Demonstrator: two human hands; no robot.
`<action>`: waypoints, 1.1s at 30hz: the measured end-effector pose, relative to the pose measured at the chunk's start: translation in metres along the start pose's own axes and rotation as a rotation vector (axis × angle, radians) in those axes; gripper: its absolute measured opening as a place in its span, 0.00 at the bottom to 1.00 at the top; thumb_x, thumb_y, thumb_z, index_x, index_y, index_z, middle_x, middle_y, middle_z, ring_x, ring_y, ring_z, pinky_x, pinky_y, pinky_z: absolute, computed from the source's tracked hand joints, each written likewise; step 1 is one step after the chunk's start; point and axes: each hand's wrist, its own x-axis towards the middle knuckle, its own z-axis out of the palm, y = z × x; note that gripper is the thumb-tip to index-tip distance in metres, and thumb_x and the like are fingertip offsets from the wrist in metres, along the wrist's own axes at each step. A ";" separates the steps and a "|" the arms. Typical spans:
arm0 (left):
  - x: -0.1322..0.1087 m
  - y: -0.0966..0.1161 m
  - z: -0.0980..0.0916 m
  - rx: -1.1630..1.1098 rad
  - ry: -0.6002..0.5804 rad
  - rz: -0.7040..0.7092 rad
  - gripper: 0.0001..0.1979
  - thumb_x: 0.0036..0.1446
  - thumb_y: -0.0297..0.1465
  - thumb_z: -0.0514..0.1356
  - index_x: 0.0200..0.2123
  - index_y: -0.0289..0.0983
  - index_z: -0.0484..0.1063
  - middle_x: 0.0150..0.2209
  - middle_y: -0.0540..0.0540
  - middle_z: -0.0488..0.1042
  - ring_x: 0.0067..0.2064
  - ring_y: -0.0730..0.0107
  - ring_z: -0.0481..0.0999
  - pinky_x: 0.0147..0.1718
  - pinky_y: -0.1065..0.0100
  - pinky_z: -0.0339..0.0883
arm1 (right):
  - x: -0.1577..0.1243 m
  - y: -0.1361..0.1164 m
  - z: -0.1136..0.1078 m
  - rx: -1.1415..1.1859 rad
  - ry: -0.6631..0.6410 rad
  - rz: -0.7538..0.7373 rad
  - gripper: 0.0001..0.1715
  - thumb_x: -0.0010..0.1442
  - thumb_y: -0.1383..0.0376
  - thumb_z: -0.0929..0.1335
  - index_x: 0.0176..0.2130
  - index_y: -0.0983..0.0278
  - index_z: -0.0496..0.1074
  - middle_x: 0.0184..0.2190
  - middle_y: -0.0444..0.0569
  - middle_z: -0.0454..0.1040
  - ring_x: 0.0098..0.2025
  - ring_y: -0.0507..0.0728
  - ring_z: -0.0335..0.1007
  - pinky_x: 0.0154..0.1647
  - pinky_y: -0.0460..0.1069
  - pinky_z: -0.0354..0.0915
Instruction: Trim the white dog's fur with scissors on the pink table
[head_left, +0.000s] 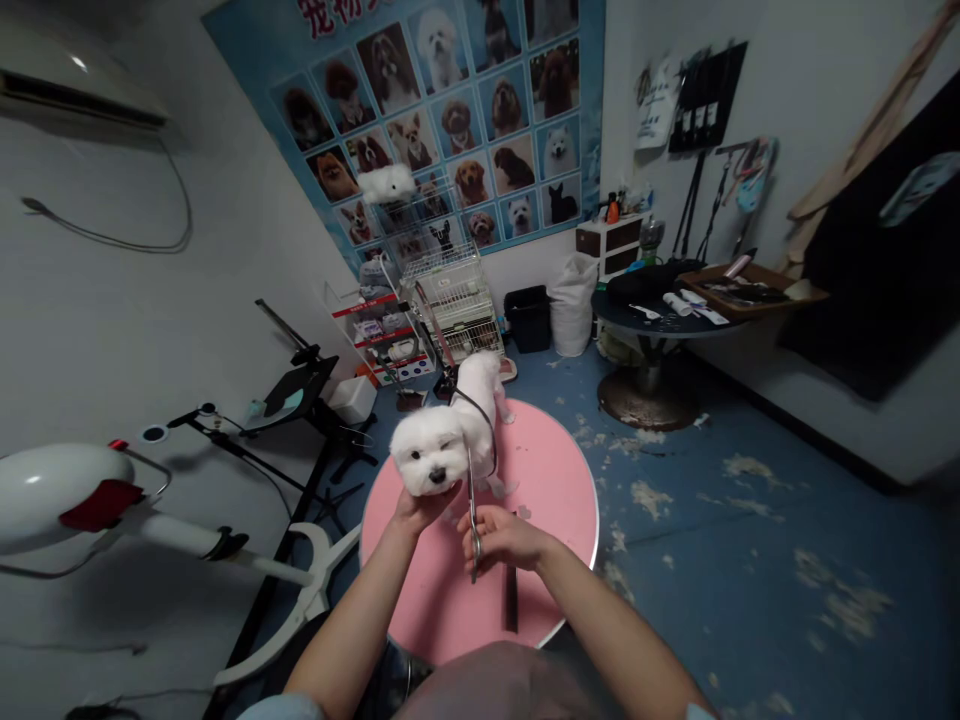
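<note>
A white fluffy dog [427,448] stands on a round pink table [559,480], its face turned toward me. A dark cord runs around its body. My left hand [421,508] cups the dog's chin from below, fingers partly hidden under the fur. In my right hand [504,540] is a pair of metal scissors [472,510], held upright with the blades pointing up along the side of the dog's head. The blades look closed or nearly so. A dark comb-like strip [511,598] lies on the table below my right hand.
A white stand dryer [67,495] with a curved base is at left. Wire cages [450,300], a black bin [528,318] and a white sack [574,305] stand behind. At right, a dark round table [660,325] bears a brown tray [750,288]. Fur clumps litter the blue floor.
</note>
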 end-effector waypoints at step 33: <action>0.005 -0.013 0.007 -0.063 -0.073 -0.022 0.08 0.65 0.28 0.63 0.45 0.38 0.80 0.49 0.41 0.86 0.50 0.55 0.85 0.54 0.54 0.78 | -0.006 -0.040 -0.008 -0.228 0.109 0.023 0.33 0.43 0.62 0.78 0.48 0.61 0.69 0.34 0.40 0.78 0.35 0.53 0.80 0.36 0.46 0.67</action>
